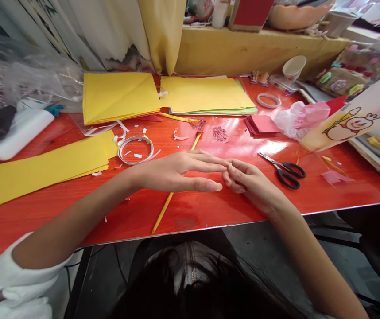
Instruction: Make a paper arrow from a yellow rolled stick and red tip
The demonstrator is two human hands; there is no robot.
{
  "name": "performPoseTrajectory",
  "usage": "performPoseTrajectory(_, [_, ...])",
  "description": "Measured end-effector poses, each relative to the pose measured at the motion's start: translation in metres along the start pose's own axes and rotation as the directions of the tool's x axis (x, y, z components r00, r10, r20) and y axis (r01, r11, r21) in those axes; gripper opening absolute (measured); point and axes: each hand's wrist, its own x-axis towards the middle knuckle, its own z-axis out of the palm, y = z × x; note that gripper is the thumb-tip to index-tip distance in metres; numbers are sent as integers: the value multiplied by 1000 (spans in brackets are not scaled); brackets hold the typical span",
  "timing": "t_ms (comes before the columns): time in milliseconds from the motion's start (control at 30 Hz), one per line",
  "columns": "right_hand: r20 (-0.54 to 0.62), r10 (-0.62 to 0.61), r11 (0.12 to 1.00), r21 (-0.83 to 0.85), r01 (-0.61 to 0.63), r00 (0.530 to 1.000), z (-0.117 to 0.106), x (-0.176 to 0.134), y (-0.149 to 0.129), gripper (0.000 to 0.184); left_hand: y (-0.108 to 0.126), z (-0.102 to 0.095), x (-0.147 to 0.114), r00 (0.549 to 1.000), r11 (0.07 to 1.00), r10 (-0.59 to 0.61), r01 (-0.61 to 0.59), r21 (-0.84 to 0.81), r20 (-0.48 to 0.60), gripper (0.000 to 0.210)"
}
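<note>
Snowman print (pixel 352 126) faces me on the pale container (pixel 322 126). Glossy red tabletop (pixel 219 212) has open room between right hand (pixel 254 182) and front edge. Right hand pinches the fingertips of left hand (pixel 180 171); I can't tell if anything's between. Left fingers nearly straight, thumb spread. Slim yellow stick (pixel 162 214) lies beneath, end near edge.

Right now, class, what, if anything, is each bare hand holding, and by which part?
The bare right hand pinches the bare left hand by its fingertips; no separate object shows, though something tiny could be hidden.
</note>
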Motion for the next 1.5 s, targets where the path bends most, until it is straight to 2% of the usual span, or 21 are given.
performPoseTrajectory(467, [-36, -47, 998, 35, 48, 998, 1, 2, 0, 38, 2, 0, 0, 998, 998, -60, 60, -3, 9, 41])
performPoseTrajectory(600, [-84, -108, 991, 66, 114, 991, 0, 0, 1, 44, 3, 1, -1, 999, 999, -52, 52, -12, 10, 41])
performPoseTrajectory(700, [-139, -195, 975, 75, 207, 971, 1, -3, 2, 42, -1, 1, -2, 989, 989, -145, 145, 21, -6, 47])
performPoseTrajectory(767, [-152, -246, 968, 17, 252, 957, 2, -4, 4, 33, -6, 0, -4, 975, 973, -223, 223, 54, -18, 51])
performPoseTrajectory(833, [-218, -312, 943, -191, 273, 925, 1, -5, 6, 22, -10, -1, -4, 966, 963, -259, 259, 79, -12, 50])
performPoseTrajectory(867, [-261, -373, 892, -364, 268, 890, -1, -5, 7, 18, -12, -1, -4, 965, 961, -262, 261, 86, -8, 49])
performPoseTrajectory(900, [-284, -456, 797, -552, 245, 843, -4, -5, 8, 16, -13, -1, -4, 967, 962, -257, 256, 91, -7, 47])
performPoseTrajectory(967, [-210, -624, 479, -864, 155, 753, -14, -6, 8, 14, -16, -2, -4, 971, 966, -237, 238, 100, -21, 45])
performPoseTrajectory(1000, [-125, -666, 305, -945, 115, 735, -21, -7, 8, 13, -17, -2, -4, 973, 967, -231, 233, 103, -32, 45])
performPoseTrajectory(1067, [79, -650, 14, -993, 116, 756, -35, -11, 7, 15, -18, -3, -4, 971, 965, -235, 239, 111, -53, 47])
performPoseTrajectory(1133, [246, -555, -146, -969, 199, 795, -46, -16, 7, 14, -20, -4, -4, 964, 957, -259, 265, 115, -65, 53])
performPoseTrajectory(1200, [335, -470, -181, -942, 283, 816, -51, -20, 8, 13, -21, -4, -4, 956, 950, -284, 290, 118, -70, 58])
performPoseTrajectory(1400, [364, -399, 5, -917, 399, 841, -48, -23, 14, 20, -26, -2, -4, 953, 944, -294, 302, 130, -76, 60])
performPoseTrajectory(1500, [394, -366, 52, -896, 441, 843, -49, -21, 15, 18, -28, -1, -3, 957, 947, -279, 287, 142, -77, 58])
